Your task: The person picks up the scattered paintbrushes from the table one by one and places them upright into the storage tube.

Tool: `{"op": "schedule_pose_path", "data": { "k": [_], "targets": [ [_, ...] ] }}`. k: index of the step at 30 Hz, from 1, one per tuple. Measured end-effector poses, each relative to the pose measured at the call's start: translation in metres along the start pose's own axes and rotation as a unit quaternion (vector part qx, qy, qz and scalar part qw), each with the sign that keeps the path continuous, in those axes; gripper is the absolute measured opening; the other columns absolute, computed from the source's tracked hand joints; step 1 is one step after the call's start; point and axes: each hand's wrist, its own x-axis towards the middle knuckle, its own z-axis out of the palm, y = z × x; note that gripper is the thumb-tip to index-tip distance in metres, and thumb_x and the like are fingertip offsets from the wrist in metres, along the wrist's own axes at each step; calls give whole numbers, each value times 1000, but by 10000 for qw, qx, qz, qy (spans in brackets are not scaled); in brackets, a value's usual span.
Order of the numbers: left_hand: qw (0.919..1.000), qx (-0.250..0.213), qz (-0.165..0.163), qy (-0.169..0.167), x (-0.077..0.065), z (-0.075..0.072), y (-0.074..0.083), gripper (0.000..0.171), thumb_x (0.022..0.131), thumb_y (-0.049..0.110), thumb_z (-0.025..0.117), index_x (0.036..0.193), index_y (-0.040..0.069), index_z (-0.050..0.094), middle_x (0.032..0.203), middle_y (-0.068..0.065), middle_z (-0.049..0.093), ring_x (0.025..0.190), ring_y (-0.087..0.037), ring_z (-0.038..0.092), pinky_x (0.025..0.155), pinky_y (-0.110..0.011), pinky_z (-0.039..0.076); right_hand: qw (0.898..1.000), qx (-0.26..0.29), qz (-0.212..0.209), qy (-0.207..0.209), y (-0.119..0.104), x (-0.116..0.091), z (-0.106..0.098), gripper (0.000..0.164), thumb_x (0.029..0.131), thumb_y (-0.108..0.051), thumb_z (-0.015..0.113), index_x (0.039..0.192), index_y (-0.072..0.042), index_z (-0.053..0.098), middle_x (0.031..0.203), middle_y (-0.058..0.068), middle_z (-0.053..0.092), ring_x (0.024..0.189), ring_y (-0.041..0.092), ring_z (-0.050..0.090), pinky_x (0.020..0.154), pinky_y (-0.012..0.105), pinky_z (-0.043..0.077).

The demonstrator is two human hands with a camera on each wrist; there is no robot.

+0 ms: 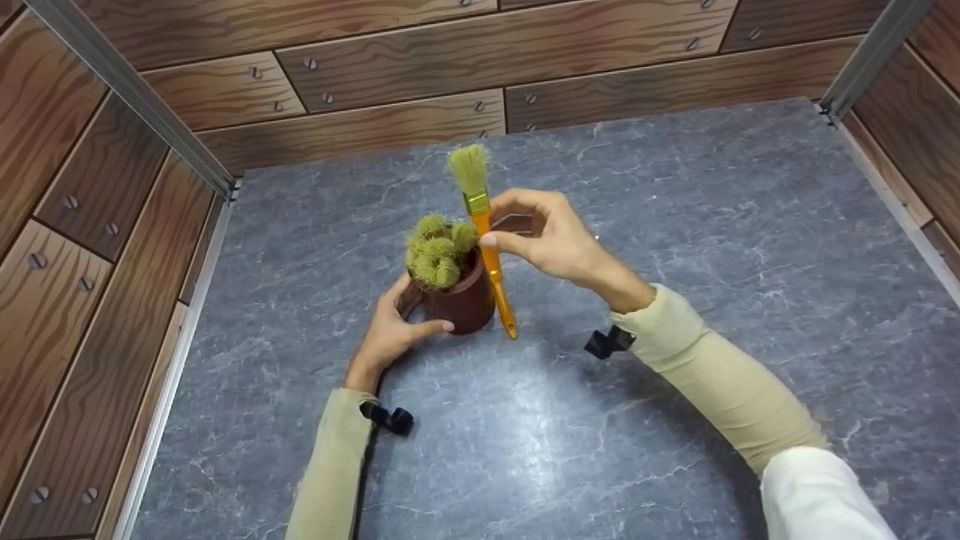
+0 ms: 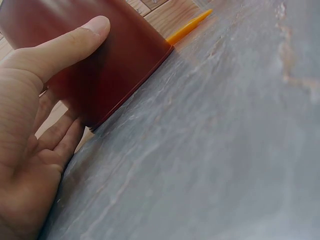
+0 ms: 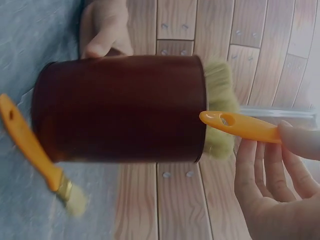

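Note:
A dark red-brown cylindrical pot (image 1: 466,304) stands upright on the table, with several yellow-green bristle tufts (image 1: 435,255) showing above its rim. My left hand (image 1: 390,319) holds it low on its left side, thumb (image 2: 75,47) against the wall and fingers curled behind. Beside the rim my right hand (image 1: 559,236) pinches a paintbrush (image 1: 478,206) by its orange handle, bristles up and handle end down. A second orange-handled paintbrush (image 3: 32,150) lies on the table by the pot. In the head view only its handle end (image 1: 510,322) shows below the held one.
The grey marbled table (image 1: 712,225) has wood-plank panels (image 1: 390,75) behind it and at both sides. Metal posts (image 1: 135,90) rise at the back corners. Black camera mounts (image 1: 390,418) sit on both wrists.

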Motion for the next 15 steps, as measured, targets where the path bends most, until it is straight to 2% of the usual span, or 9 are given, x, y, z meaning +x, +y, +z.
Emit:
{"op": "schedule_pose_path", "data": {
  "k": [3, 9, 15],
  "targets": [
    [10000, 17, -21, 8, 0, 0, -1, 100, 78, 5, 96, 163, 25, 46, 159, -1, 58, 146, -23, 56, 126, -38, 43, 9998, 39, -210, -53, -3, 4, 7, 23, 96, 2, 76, 119, 5, 72, 116, 29, 72, 105, 34, 76, 94, 40, 66],
    [10000, 40, -40, 15, 0, 0, 0, 98, 79, 6, 96, 162, 26, 47, 158, 0, 58, 146, -23, 56, 126, -38, 43, 9976, -67, -675, -166, -5, 10, 16, 24, 97, 2, 75, 120, 6, 72, 114, 25, 74, 102, 29, 77, 91, 40, 66],
    [10000, 46, -82, 5, 0, -1, 0, 98, 80, 8, 96, 162, 27, 47, 158, 1, 58, 147, -22, 55, 126, -37, 42, 9964, -126, -765, -355, -4, 14, 21, 23, 98, 2, 74, 121, 5, 72, 116, 30, 73, 103, 30, 77, 90, 41, 66]
  ]
}}
